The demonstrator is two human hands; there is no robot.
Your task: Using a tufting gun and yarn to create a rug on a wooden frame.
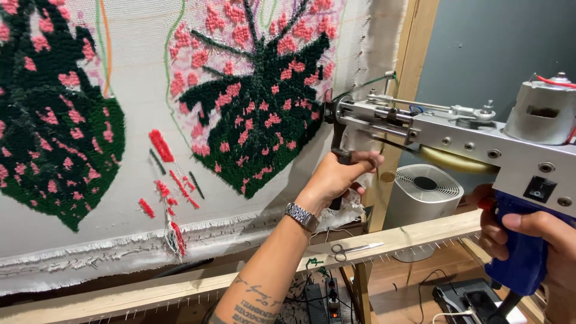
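Note:
A silver tufting gun (456,135) with a blue grip points left at a white cloth (141,126) stretched on a wooden frame. Its needle tip touches the right edge of a tufted dark green and pink leaf shape (258,102). My left hand (336,174), with a metal watch on the wrist, grips the black front handle under the gun's nose. My right hand (528,240) wraps the blue rear grip at the lower right. A second green and pink tufted shape (54,120) fills the cloth's left side.
Small scissors (354,249) lie on the frame's lower wooden bar (420,234). A white round appliance (423,195) stands behind the frame. A power strip (321,297) and cables lie on the floor below. Red yarn tufts (168,180) mark the cloth's middle.

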